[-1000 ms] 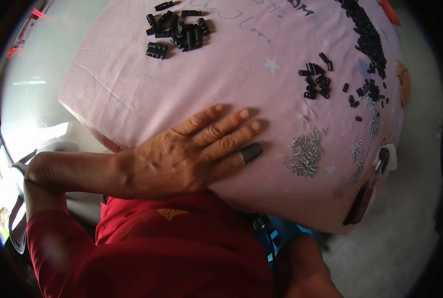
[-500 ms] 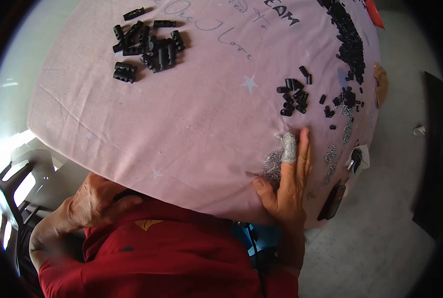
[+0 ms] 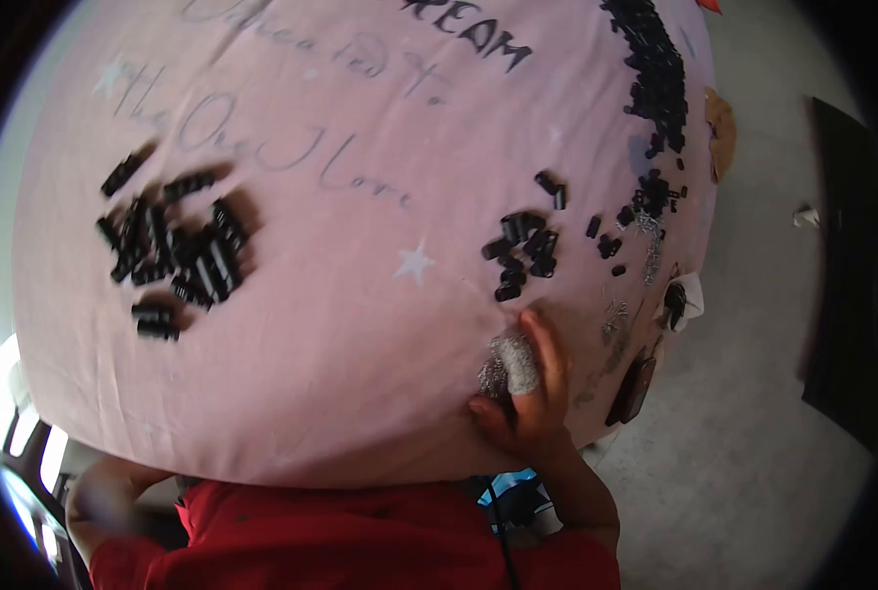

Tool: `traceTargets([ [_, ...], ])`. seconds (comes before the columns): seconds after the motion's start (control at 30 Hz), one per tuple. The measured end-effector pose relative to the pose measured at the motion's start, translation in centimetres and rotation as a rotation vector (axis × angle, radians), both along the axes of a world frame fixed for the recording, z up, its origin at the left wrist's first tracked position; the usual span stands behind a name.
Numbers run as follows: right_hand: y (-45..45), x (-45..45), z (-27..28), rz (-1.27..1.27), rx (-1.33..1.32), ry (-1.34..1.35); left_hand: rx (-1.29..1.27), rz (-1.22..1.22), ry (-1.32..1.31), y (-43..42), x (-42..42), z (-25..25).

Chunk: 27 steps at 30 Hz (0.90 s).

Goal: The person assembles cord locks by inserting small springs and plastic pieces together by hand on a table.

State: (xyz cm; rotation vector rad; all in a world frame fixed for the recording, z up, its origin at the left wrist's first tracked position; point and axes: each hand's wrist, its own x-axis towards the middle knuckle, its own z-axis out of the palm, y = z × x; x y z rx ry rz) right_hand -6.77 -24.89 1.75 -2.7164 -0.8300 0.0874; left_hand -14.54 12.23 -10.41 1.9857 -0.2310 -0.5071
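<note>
My right hand (image 3: pixel 535 393) rests on the pink cloth, its fingers stretched forward and its thumb apart. A grey-white wrap (image 3: pixel 519 369) covers one finger. Beside that finger and the thumb lies a small heap of silver metal bits (image 3: pixel 493 377), which look like tiny springs. Just beyond the fingertips sits a cluster of short black cylinders (image 3: pixel 523 246). Farther left is a pile of larger black ribbed pieces (image 3: pixel 168 246), resembling cord locks. At the lower left, my left hand (image 3: pixel 151 476) is mostly hidden below the table edge; its fingers do not show.
The cloth-covered table (image 3: pixel 311 324) bears handwriting and stars. A long band of small black parts (image 3: pixel 658 84) runs along its right side, with more silver bits (image 3: pixel 652 254) below. A dark brown object (image 3: pixel 635 388) lies at the right edge, near a white wrapper (image 3: pixel 692 295).
The view has shifted, so the table's contents appear farther left and lower. My right hand stays by the silver heap, its fingers drawn closer around it. My left hand has gone mostly out of sight.
</note>
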Motion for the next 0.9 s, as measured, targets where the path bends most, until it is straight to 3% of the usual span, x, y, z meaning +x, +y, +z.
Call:
traceTargets([
  [0.33,-0.5,0.2,-0.3,0.001,0.022,0.001,0.079,0.096,-0.022,-1.4,2.4,-3.0],
  [0.57,0.3,-0.2,0.3,-0.031,0.054,-0.060,0.126,0.215,-0.089,-2.6,-1.6,-3.1],
  [0.77,0.5,-0.1,0.0,-0.022,0.237,-0.118,0.209,0.358,-0.083,-2.5,-5.6,-2.6],
  [0.9,1.0,0.5,-0.7,0.011,0.294,-0.224,0.034,0.365,-0.259,-0.9,-5.7,-2.3],
])
